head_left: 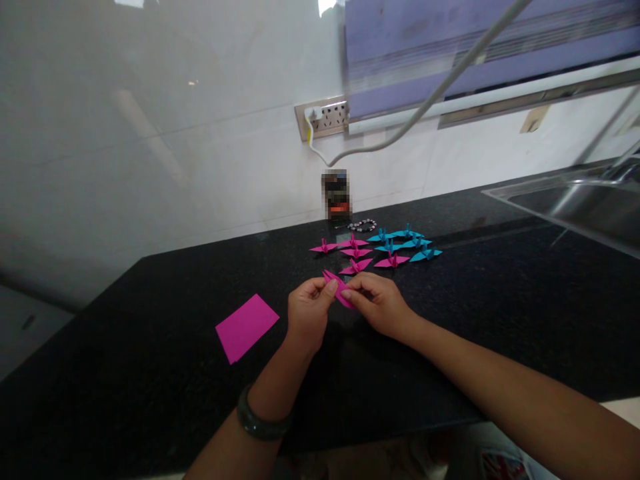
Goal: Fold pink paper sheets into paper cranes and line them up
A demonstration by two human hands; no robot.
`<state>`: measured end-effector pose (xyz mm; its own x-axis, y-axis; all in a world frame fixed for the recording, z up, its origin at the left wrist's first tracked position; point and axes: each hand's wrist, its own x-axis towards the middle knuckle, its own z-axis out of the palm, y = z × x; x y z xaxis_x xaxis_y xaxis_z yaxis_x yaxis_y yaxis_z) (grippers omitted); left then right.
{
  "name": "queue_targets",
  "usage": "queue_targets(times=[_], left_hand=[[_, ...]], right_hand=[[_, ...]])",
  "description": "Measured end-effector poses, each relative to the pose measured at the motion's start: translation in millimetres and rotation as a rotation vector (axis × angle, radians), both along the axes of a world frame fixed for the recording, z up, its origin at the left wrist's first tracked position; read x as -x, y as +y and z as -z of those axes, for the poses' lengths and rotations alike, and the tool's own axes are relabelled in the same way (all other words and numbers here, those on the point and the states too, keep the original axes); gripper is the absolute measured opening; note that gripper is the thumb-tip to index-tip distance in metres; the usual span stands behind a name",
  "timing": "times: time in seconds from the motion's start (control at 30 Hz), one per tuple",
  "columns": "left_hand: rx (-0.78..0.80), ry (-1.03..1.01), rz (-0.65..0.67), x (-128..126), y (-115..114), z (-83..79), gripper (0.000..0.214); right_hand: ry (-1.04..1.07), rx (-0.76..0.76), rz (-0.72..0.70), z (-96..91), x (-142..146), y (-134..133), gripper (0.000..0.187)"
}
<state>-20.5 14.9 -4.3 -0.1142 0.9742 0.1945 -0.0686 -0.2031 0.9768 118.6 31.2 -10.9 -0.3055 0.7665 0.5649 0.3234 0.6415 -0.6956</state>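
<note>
Between my two hands is a small piece of folded pink origami paper [342,291], narrow and pointed at its upper end. My left hand [311,308] pinches its left side with the thumb on top. From the right, my right hand [379,301] grips the other side between thumb and fingers. Just beyond the hands stand several pink paper cranes [355,267] and several blue paper cranes [389,247]. To the left of my left hand lies a flat stack of pink paper [247,328].
The dark countertop [165,320] meets a white tiled wall. A beaded bracelet [363,226] lies behind the cranes, beside a blurred upright object [337,195]. A white cable [395,140] hangs from a wall socket [327,119]. At the right is a metal sink [575,203].
</note>
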Motion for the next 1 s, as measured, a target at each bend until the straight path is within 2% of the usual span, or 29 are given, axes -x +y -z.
queue_targets(times=[0.13,0.23,0.4,0.57,0.8,1.0], left_hand=[[0.068,-0.102,0.103,-0.8,0.4,1.8,0.018],[0.119,-0.087,0.169,-1.4,0.2,2.1,0.022],[0.081,-0.079,0.141,1.1,1.9,5.3,0.018],[0.017,0.029,0.088,3.5,3.3,6.4,0.016],[-0.012,0.068,0.069,3.0,2.9,6.1,0.014],[0.023,-0.030,0.119,2.7,3.6,8.4,0.013]], right_hand=[[-0.010,-0.026,-0.018,-1.2,-1.7,0.8,0.016],[-0.009,-0.042,-0.010,-0.4,-2.5,1.1,0.015],[0.071,0.023,0.059,0.9,-2.1,-0.6,0.011],[0.068,0.025,0.000,-2.5,-2.2,0.4,0.009],[0.288,0.256,-0.151,-2.8,-2.8,4.2,0.012],[0.324,0.369,-0.164,-3.2,-3.4,5.0,0.011]])
